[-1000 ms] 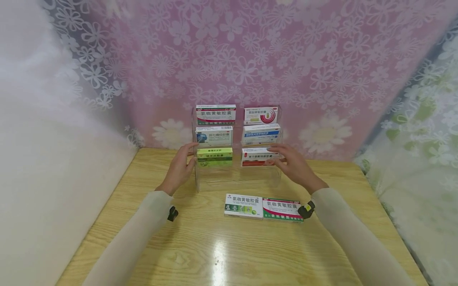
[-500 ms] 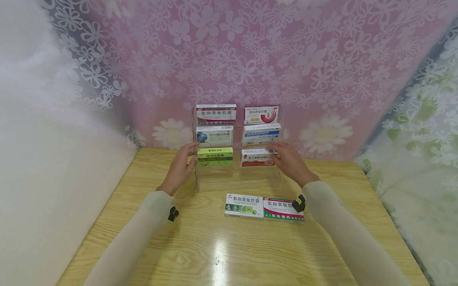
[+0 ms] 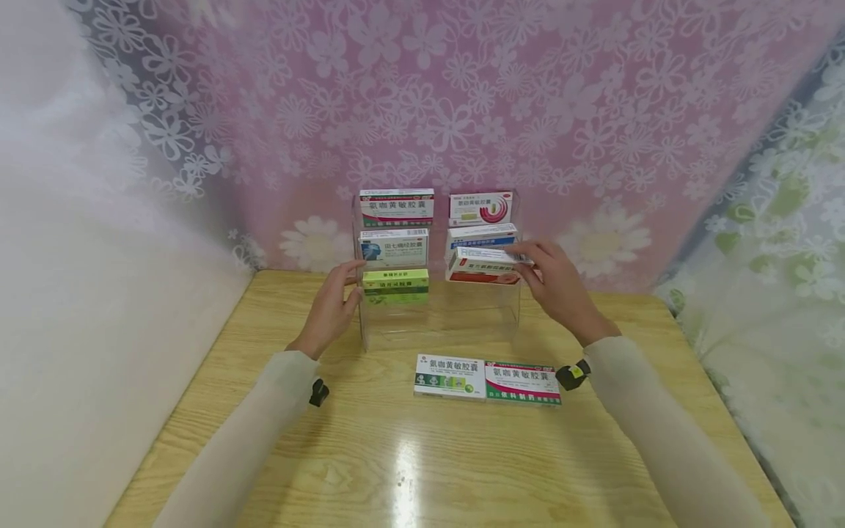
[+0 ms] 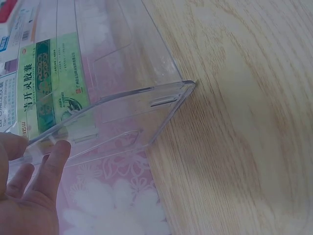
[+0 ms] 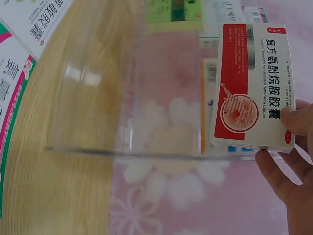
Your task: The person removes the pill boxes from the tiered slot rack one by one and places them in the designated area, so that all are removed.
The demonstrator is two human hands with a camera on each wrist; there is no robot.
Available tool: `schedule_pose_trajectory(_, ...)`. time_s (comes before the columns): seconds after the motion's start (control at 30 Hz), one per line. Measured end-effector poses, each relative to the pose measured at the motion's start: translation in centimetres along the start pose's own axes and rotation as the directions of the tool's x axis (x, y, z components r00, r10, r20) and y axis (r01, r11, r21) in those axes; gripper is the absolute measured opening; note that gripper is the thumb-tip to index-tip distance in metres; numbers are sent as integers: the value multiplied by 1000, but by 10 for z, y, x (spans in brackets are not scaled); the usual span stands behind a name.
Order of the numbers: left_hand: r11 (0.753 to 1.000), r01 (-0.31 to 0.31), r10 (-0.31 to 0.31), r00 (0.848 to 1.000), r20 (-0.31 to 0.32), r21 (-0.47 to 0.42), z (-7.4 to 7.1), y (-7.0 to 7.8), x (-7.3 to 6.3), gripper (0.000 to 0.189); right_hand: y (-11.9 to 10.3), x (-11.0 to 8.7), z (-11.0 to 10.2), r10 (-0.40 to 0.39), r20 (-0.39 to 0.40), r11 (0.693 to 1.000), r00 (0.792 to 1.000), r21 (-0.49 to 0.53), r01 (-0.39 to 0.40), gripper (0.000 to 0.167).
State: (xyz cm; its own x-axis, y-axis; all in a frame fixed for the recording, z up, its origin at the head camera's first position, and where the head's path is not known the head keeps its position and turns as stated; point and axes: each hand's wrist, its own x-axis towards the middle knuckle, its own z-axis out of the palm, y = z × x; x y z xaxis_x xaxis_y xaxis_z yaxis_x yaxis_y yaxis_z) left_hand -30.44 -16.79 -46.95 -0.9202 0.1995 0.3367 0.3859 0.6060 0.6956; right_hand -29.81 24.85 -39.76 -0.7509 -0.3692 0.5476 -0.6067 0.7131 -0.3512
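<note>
A clear plastic display rack (image 3: 403, 339) stands at the back of the table with medicine boxes on its tiers. At its left side, my left hand (image 3: 331, 304) grips the side panel, thumb and fingers on either face in the left wrist view. Beside those fingers sits a green medicine box (image 4: 54, 83) on the lowest tier. My right hand (image 3: 560, 290) pinches a red-and-white medicine box (image 5: 252, 85) by one end, thumb on its printed face. That box is raised and tilted, overlapping the blue-and-white box (image 3: 485, 235) on the middle tier in the head view.
Two flat medicine boxes, a white-and-green one (image 3: 449, 376) and a red-and-green one (image 3: 523, 383), lie on the wooden table (image 3: 370, 447) before the rack. A grey-white box (image 3: 394, 249) and two top-tier boxes stay racked. A floral pink cloth (image 3: 422, 110) hangs behind.
My right hand has lifted the red-and-white medicine box up out of the rack's lowest right place. My left hand stays on the rack's side.
</note>
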Motion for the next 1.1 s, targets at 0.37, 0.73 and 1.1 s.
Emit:
schedule_pose_trajectory(0.37,1000,9,-9,1000,-2,-22,-2,-2,-1,52,43,-74,-61,102,182,994,978,-45,-95,33)
schedule_pose_trajectory(0.73,1000,-2,2,1000,0,-23,-2,-2,0,53,100,-144,-103,269,487,958,831,-48,-282,31)
schedule_pose_trajectory(1.1,1000,3,-3,1000,0,-13,-1,3,0,53,139,-178,-76,256,707,865,659,136,-483,37)
